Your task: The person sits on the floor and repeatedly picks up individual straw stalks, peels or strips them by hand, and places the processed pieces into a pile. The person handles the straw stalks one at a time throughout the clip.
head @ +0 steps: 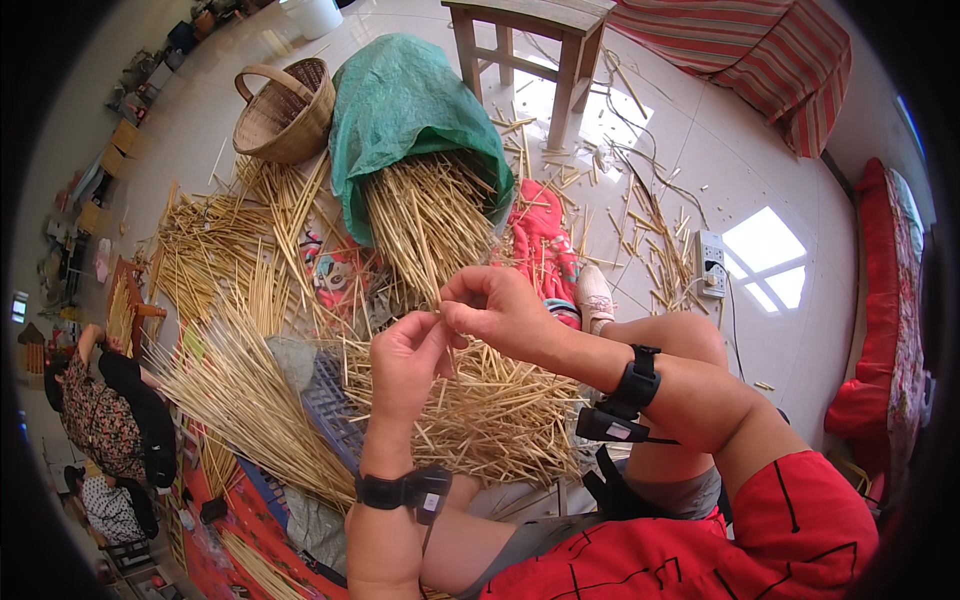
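Note:
My left hand (409, 360) and my right hand (499, 304) meet in front of me, fingertips pinched together on a thin straw stalk (433, 281). The stalk's upper end runs away from me; its lower part hangs below the fingers. Beneath my hands lies a loose heap of cut straw pieces (502, 420), beside a blue-grey plastic basket (330, 394). Just beyond, a bundle of long straw stalks (427, 217) pokes out of a green woven sack (412, 97). At left, a sheaf of pale, thin stalks (255, 397) leans across the basket's edge.
A wicker basket (285, 112) and a wooden stool (532, 19) stand beyond. More straw (202, 247) lies at left. On the right floor are a power strip (710, 262), cables and straw scraps (667, 255). Two people (105, 420) sit at far left.

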Tool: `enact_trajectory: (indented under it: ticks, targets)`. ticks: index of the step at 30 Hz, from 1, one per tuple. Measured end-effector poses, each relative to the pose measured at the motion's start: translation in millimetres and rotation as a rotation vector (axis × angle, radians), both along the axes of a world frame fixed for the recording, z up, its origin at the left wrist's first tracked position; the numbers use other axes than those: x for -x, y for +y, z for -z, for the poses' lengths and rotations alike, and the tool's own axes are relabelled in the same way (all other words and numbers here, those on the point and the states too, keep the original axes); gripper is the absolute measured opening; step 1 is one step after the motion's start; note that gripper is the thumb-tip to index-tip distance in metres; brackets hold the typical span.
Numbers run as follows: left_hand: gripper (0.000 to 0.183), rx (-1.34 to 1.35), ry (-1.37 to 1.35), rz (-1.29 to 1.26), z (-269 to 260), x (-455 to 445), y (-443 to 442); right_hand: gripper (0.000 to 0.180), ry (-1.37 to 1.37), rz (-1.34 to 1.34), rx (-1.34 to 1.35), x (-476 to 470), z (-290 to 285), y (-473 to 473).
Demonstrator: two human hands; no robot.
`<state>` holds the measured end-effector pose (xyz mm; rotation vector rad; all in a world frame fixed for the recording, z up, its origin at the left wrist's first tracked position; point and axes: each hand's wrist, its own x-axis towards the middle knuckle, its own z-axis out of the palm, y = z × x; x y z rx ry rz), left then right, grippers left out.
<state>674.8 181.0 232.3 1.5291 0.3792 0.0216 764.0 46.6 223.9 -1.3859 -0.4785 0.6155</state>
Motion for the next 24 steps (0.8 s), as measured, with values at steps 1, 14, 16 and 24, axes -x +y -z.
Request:
enact_trajectory:
  ticks: [1,14,16,24]
  targets:
    - [0.019,0.005,0.002,0.001,0,0,0,0.013,0.017,-0.012,-0.008,0,1,0]
    - [0.021,0.043,-0.002,0.062,1,0,-3,0.015,-0.058,0.026,0.091,-5,-6,-4]
    - [0.021,0.051,-0.005,0.068,1,1,-2,0.015,-0.072,0.03,0.097,-5,-6,-4]
    - [0.02,0.024,0.002,0.088,4,1,-1,0.012,-0.192,0.079,0.094,-5,4,-2]
